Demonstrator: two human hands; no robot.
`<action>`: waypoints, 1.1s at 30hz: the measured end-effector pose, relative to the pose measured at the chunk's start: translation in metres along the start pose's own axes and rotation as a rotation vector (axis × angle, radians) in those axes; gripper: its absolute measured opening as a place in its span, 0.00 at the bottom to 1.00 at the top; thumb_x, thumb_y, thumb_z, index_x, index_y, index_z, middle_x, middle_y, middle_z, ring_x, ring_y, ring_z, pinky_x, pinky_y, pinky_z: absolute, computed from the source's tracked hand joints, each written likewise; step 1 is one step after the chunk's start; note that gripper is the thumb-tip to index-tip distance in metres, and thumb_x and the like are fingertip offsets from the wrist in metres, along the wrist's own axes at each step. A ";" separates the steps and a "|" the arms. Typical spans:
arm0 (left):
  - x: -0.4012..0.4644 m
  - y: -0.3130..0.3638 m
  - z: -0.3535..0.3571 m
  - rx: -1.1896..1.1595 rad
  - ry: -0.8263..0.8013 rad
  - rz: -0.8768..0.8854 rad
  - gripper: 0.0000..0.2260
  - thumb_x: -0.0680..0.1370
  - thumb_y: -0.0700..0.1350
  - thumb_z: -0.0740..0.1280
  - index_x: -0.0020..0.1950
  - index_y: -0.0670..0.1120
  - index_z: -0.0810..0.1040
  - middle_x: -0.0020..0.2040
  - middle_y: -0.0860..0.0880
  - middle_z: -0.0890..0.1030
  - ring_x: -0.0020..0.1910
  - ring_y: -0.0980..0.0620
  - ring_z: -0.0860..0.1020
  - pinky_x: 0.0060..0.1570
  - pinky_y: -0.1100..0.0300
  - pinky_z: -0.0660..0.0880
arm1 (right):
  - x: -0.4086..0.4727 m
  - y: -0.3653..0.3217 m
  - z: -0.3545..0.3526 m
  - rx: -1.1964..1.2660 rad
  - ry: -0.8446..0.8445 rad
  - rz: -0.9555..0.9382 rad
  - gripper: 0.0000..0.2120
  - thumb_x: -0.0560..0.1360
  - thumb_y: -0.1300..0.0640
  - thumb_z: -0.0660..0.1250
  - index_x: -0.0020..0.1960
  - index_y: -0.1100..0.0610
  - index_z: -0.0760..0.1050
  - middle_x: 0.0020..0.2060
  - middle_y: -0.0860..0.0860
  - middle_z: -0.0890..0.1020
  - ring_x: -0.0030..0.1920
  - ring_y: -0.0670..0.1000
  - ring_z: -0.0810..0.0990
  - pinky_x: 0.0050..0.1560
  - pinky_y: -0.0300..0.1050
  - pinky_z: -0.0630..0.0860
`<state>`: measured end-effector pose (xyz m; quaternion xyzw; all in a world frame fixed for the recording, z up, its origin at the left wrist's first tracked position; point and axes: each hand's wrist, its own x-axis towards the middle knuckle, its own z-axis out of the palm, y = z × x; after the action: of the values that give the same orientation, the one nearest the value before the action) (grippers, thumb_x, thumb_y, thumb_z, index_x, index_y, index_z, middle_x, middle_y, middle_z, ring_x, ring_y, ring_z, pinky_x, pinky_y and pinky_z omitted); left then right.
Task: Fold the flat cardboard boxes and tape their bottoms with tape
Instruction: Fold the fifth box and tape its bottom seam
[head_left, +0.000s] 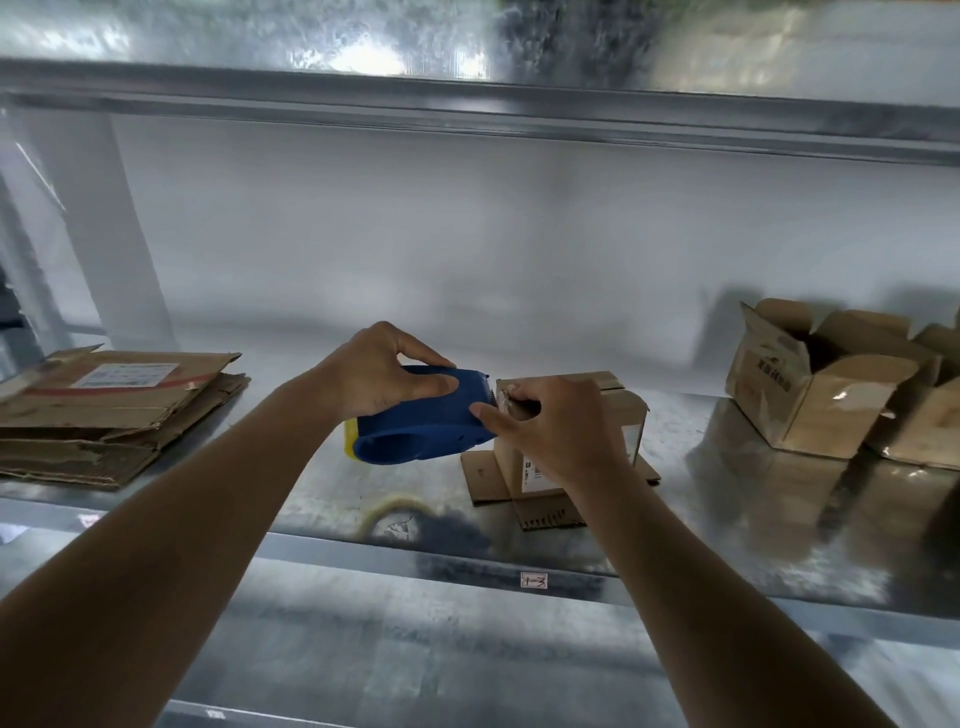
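So the left hand (387, 371) is wrapping around the top of a blue tape dispenser (423, 415) right in the middle of the frame, thumb lying along its near side and fingers curling over the back, with a bit of yellow tape roll (351, 439) peeking out at the dispenser's lower left end. The dispenser's nose is sitting right up against the upper left corner of a small cardboard box (571, 431), which is standing on the metal shelf (311, 499) just right of centre with its lower flaps splaying out flat underneath. The right hand (550, 423) is resting on that same corner, fingers curling in and pinching at the box edge where the tape is meeting it, though it's too blurry to make out the tape strip itself. Over at the left edge a stack of flat cardboard boxes (114, 410) is lying on the shelf, and at the far right a couple of folded boxes (826, 384) are sitting with their top flaps open.
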<state>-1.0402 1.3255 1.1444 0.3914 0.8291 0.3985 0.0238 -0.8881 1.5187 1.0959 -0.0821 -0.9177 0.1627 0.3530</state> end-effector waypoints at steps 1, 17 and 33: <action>0.000 0.003 0.001 0.095 -0.003 0.004 0.09 0.72 0.62 0.77 0.50 0.64 0.87 0.50 0.63 0.85 0.48 0.57 0.83 0.50 0.53 0.82 | 0.000 0.000 0.000 -0.012 -0.013 -0.002 0.31 0.71 0.26 0.65 0.29 0.52 0.65 0.23 0.46 0.70 0.25 0.47 0.68 0.29 0.41 0.63; -0.008 0.008 -0.003 0.359 0.226 0.203 0.15 0.74 0.67 0.71 0.59 0.66 0.84 0.56 0.62 0.85 0.52 0.56 0.83 0.52 0.52 0.81 | -0.007 0.000 0.009 0.037 0.122 -0.017 0.09 0.80 0.50 0.70 0.48 0.54 0.86 0.39 0.46 0.86 0.36 0.42 0.77 0.43 0.37 0.75; -0.007 -0.010 -0.010 0.049 0.354 0.379 0.17 0.73 0.61 0.76 0.60 0.58 0.86 0.57 0.61 0.85 0.54 0.59 0.84 0.54 0.51 0.82 | -0.027 -0.018 0.003 -0.416 0.202 0.217 0.13 0.80 0.49 0.70 0.59 0.56 0.84 0.54 0.52 0.84 0.54 0.54 0.80 0.55 0.48 0.77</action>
<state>-1.0453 1.3108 1.1427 0.4643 0.7417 0.4380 -0.2062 -0.8710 1.4939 1.0836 -0.2667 -0.8774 -0.0017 0.3989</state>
